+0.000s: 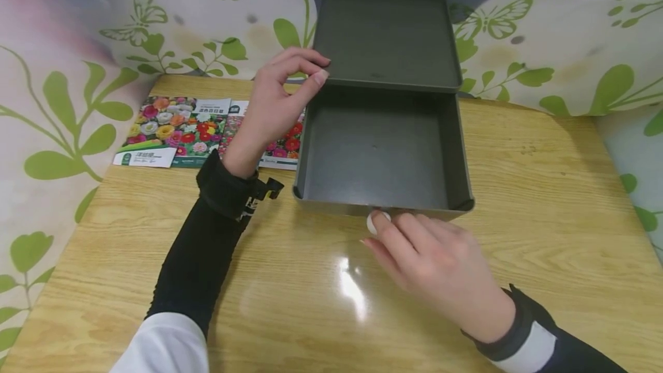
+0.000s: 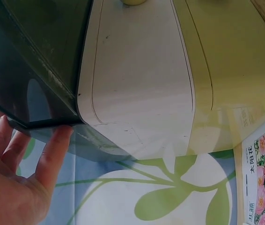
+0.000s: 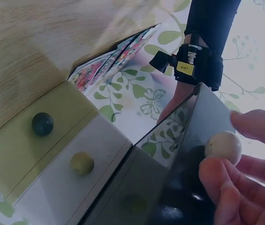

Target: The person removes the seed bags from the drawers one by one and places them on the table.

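Note:
A dark grey drawer (image 1: 374,154) stands pulled out of the top of a small cabinet (image 1: 385,39), and its inside is bare. At the drawer's front, the curled fingers of my right hand (image 1: 440,263) hold a round white knob (image 3: 223,147). My left hand (image 1: 277,99) rests its fingertips on the cabinet's upper left edge, beside the drawer opening. Below the dark tier, the left wrist view shows a white tier (image 2: 139,79) and a yellow-green tier (image 2: 238,70). In the right wrist view the white drawer has a yellow knob (image 3: 82,163) and the yellow-green one a dark knob (image 3: 42,124).
Several flower-picture packets (image 1: 176,131) lie overlapping on the wooden table (image 1: 544,217), left of the cabinet. Behind it rises a wall covering (image 1: 248,22) printed with leaves and butterflies, which also runs along both sides.

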`<control>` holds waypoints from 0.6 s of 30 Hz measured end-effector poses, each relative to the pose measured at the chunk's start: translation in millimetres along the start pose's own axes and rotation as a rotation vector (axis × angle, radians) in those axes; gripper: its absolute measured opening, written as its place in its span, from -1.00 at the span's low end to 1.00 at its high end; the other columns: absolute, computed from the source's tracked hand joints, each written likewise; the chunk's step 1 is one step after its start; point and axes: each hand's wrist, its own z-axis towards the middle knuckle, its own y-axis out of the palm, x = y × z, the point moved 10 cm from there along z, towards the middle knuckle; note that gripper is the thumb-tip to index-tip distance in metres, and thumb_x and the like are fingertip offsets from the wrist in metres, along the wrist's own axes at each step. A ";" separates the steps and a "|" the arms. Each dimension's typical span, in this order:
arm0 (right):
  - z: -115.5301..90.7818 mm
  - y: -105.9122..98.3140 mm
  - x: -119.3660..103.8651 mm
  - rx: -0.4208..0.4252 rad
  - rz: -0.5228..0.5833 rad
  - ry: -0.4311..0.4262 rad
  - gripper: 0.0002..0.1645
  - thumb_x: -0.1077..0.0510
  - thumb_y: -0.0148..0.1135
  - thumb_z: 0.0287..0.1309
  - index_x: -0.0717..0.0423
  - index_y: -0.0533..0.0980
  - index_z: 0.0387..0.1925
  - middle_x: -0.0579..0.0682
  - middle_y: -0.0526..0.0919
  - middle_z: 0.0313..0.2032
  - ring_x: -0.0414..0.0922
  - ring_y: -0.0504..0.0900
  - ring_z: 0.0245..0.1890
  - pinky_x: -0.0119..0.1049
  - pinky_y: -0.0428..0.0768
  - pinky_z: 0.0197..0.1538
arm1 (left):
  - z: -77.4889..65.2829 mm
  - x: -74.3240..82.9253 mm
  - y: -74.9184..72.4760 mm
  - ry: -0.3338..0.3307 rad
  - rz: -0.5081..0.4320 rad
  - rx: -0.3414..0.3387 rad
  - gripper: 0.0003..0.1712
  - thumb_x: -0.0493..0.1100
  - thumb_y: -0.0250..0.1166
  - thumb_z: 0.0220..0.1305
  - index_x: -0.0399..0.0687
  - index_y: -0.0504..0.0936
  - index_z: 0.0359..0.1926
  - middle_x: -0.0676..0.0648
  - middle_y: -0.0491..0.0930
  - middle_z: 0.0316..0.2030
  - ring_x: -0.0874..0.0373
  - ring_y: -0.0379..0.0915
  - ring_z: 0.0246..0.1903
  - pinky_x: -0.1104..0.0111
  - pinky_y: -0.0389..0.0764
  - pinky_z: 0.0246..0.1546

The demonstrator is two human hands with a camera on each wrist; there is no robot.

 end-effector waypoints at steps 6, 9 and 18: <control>-2.0 1.0 0.3 0.034 -0.018 0.015 -0.77 0.17 0.08 0.40 0.25 0.58 -0.27 -0.05 0.36 -0.60 -0.22 0.19 -0.83 -0.40 0.13 -0.81 | -1.2 -0.5 -0.4 -0.010 -0.009 0.000 -0.82 -0.34 0.21 0.40 -0.44 0.66 -0.27 -0.23 0.59 0.00 0.15 0.41 0.14 0.35 0.33 0.17; -2.0 2.4 0.5 0.039 -0.009 0.012 -0.77 0.17 0.09 0.38 0.25 0.58 -0.28 -0.04 0.36 -0.60 -0.21 0.20 -0.83 -0.37 0.18 -0.81 | -1.7 -0.8 -1.0 -0.013 -0.012 0.002 -0.82 -0.34 0.21 0.40 -0.44 0.66 -0.27 -0.23 0.60 0.00 0.15 0.41 0.14 0.35 0.34 0.17; 0.4 4.2 2.5 0.058 0.011 0.008 -0.80 0.21 0.10 0.29 0.28 0.58 -0.29 -0.02 0.39 -0.59 -0.19 0.23 -0.81 -0.34 0.28 -0.79 | -1.6 -1.1 0.1 -0.017 -0.006 -0.001 -0.83 -0.34 0.21 0.40 -0.43 0.67 -0.25 -0.23 0.59 0.01 0.16 0.41 0.15 0.36 0.33 0.16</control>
